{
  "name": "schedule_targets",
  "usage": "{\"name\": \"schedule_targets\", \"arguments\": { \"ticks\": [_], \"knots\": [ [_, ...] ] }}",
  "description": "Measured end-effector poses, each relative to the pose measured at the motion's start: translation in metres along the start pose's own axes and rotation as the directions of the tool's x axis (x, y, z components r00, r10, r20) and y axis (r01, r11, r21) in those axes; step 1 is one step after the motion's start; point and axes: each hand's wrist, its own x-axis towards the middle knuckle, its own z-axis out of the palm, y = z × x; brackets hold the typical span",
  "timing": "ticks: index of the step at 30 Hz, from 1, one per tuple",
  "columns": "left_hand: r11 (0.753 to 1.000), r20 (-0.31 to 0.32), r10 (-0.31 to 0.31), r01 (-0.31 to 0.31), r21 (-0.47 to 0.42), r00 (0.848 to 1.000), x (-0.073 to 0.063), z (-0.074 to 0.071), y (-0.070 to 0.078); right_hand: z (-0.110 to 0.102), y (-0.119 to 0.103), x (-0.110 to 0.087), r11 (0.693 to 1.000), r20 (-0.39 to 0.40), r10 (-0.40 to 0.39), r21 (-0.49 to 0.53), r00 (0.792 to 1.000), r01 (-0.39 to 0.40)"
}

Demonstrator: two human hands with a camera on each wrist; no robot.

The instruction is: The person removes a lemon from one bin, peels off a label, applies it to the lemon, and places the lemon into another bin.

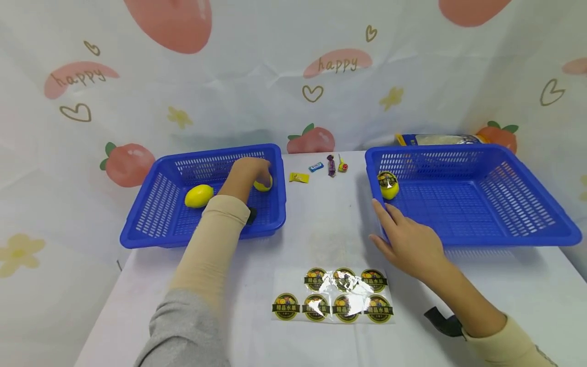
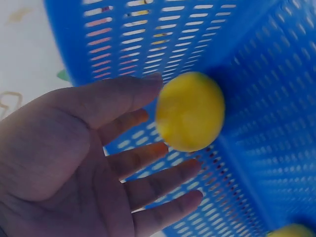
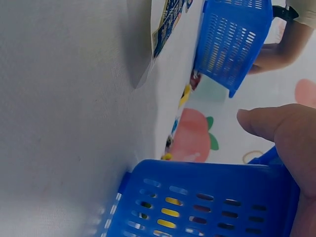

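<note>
Smooth plastic baskets (image 1: 504, 240), glossy sticker sheet (image 1: 331, 295), creased cloth-like backdrop (image 1: 257, 102)

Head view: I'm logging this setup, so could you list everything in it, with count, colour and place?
Table: one, white, below everything
Printed backdrop: one, mostly white, behind
Baskets: two, blue, left and right
Lemons: three, yellow, two in the left basket, one in the right
Sticker sheet: one, clear, front middle
Round stickers: eight, black and gold, seven on the sheet, one on the right lemon
Wrapped sweets: three, yellow, blue-white, purple, between baskets
Lollipop: one, red and yellow, beside them
Bag: one, blue, yellow and whitish, behind the right basket
Dark pieces: two, black, near the wrists
Sleeves: two, grey-beige left, beige right
Left hand: one, over the left basket
Right hand: one, at the right basket's near-left corner
</note>
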Motion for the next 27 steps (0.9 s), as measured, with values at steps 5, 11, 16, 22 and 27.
{"name": "schedule_targets", "arguments": {
  "ticks": [5, 11, 16, 22, 27],
  "knots": [
    [0.998, -0.016, -0.019, 0.018, -0.057, 1.000, 0.008, 0.005, -0.007, 0.000, 0.000, 0.000, 1.000, 0.042, 0.006, 0.004, 0.999, -0.007],
    [0.996, -0.140, 0.006, -0.018, -0.088, 0.990, 0.020, 0.011, -0.010, -0.004, 0.000, 0.000, 0.999, 0.087, 0.033, 0.010, 0.996, -0.034],
    [0.993, -0.178, -0.004, -0.017, -0.116, 0.984, 0.028, 0.014, -0.017, -0.006, 0.000, 0.002, 0.999, 0.117, 0.034, 0.022, 0.993, -0.037],
    [0.986, -0.175, -0.022, -0.007, -0.164, 0.984, 0.032, 0.014, -0.022, -0.006, 0.001, 0.002, 0.999, 0.126, 0.041, 0.021, 0.991, -0.044],
    [0.987, -0.173, -0.017, -0.011, -0.162, 0.985, 0.033, 0.013, -0.021, -0.005, 0.001, 0.001, 0.999, 0.128, 0.044, 0.022, 0.991, -0.047]
  ]
}}
